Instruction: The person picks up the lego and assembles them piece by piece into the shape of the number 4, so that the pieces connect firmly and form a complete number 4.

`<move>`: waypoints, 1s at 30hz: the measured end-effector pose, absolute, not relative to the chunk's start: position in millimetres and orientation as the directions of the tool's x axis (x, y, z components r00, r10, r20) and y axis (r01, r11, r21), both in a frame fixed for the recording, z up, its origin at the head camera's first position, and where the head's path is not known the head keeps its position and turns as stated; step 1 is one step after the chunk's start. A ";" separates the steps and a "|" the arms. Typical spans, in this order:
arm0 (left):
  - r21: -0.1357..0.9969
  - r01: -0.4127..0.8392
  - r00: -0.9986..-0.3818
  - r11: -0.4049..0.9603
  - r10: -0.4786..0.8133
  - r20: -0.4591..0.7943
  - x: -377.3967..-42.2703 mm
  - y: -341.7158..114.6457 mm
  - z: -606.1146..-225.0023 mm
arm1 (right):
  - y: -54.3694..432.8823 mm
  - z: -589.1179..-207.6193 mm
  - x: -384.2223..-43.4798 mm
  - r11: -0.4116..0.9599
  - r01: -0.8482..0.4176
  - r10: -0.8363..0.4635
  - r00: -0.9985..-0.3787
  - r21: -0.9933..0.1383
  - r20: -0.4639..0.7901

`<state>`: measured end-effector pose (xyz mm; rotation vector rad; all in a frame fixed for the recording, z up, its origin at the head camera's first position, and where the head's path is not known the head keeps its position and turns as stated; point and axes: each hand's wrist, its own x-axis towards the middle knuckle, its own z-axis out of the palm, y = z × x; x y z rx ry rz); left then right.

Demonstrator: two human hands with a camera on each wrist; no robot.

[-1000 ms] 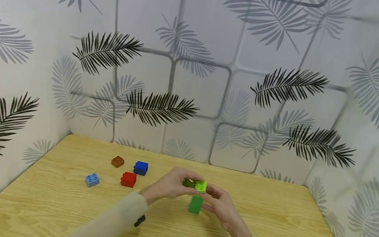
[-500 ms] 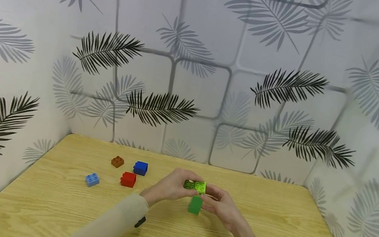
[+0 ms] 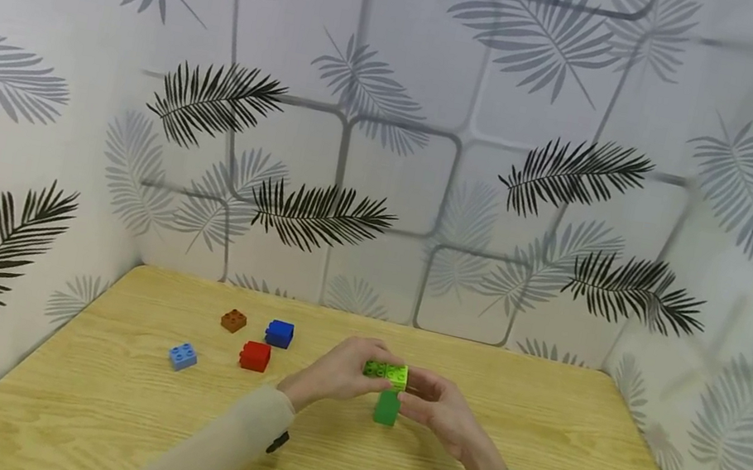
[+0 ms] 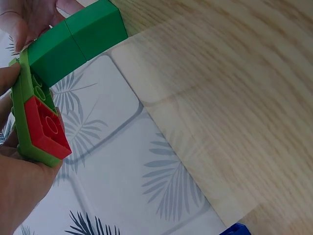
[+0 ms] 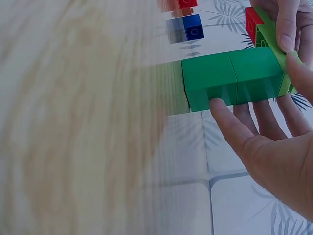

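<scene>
In the head view a tower of two green toy bricks (image 3: 387,407) stands upright on the table. Across its top lies a long lime-green brick (image 3: 396,375), its left end jutting out past the tower. A red brick (image 4: 47,126) is fixed under that jutting end. My left hand (image 3: 347,368) pinches the lime-green brick by this end, fingers behind and thumb in front. From the other side, my right hand (image 3: 443,416) steadies the tower; its fingers (image 5: 230,120) lie along the green bricks and its thumb is at the lime-green brick's end.
To the left on the wooden table (image 3: 104,405) lie a red brick (image 3: 255,356), a dark blue brick (image 3: 279,334), a flat brown brick (image 3: 234,320) and a light blue brick (image 3: 183,356). Behind the table rises a leaf-patterned wall (image 3: 378,269).
The lime-green brick has come down slightly and levelled; the gap between it and the green tower has closed. Both hands stay nearly in place, and the loose bricks have not moved.
</scene>
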<state>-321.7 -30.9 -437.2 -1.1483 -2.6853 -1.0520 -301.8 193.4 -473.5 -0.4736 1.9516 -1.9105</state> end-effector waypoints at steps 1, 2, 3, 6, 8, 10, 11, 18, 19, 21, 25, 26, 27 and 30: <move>0.568 0.654 -0.724 0.499 0.629 0.281 -321.7 -30.6 -437.1 | 193.1 -473.8 -301.8 0.019 0.024 -0.477 -0.878 -1.000 -0.030; 0.565 0.655 -0.723 0.502 0.632 0.278 -321.5 -30.4 -436.6 | 192.9 -474.1 -301.8 0.015 0.027 -0.474 -0.880 -1.000 -0.031; 0.560 0.656 -0.723 0.506 0.634 0.275 -321.5 -30.1 -436.4 | 192.8 -474.2 -301.6 0.011 0.030 -0.470 -0.882 -0.999 -0.032; 0.553 0.650 -0.728 0.521 0.635 0.258 -320.2 -29.4 -434.6 | 191.8 -473.8 -300.6 0.001 0.041 -0.452 -0.891 -0.999 -0.038; 0.547 0.646 -0.732 0.533 0.635 0.247 -319.2 -29.5 -434.1 | 190.6 -473.4 -299.4 0.001 0.049 -0.437 -0.898 -0.999 -0.045; 0.548 0.640 -0.736 0.538 0.634 0.237 -317.7 -29.7 -433.4 | 188.9 -472.8 -298.0 0.003 0.059 -0.415 -0.908 -0.998 -0.055; 0.547 0.639 -0.738 0.542 0.633 0.235 -317.3 -29.8 -433.3 | 187.8 -472.5 -297.2 0.003 0.060 -0.402 -0.914 -0.998 -0.056; 0.555 0.622 -0.754 0.553 0.613 0.235 -315.4 -31.1 -435.6 | 180.5 -472.4 -295.5 0.014 0.053 -0.318 -0.947 -0.998 -0.055; 0.556 0.622 -0.755 0.551 0.611 0.238 -315.1 -31.4 -436.0 | 179.8 -472.7 -295.6 0.018 0.045 -0.314 -0.948 -0.999 -0.049; 0.563 0.619 -0.758 0.548 0.604 0.246 -314.6 -31.9 -436.8 | 178.4 -472.5 -295.3 0.021 0.037 -0.310 -0.950 -0.999 -0.042; 0.581 0.616 -0.762 0.533 0.591 0.265 -315.0 -32.7 -439.2 | 176.6 -471.6 -294.4 0.043 0.005 -0.317 -0.948 -0.999 -0.019; 0.591 0.611 -0.765 0.527 0.585 0.269 -315.7 -32.9 -440.1 | 176.1 -471.3 -294.4 0.044 0.006 -0.315 -0.949 -0.999 -0.020; 0.601 0.608 -0.767 0.519 0.581 0.273 -316.5 -33.0 -441.0 | 175.9 -471.2 -294.6 0.048 0.003 -0.314 -0.949 -0.999 -0.018; 0.635 0.593 -0.772 0.495 0.573 0.274 -318.6 -33.7 -442.2 | 175.0 -470.9 -294.7 0.055 -0.005 -0.310 -0.951 -0.999 -0.013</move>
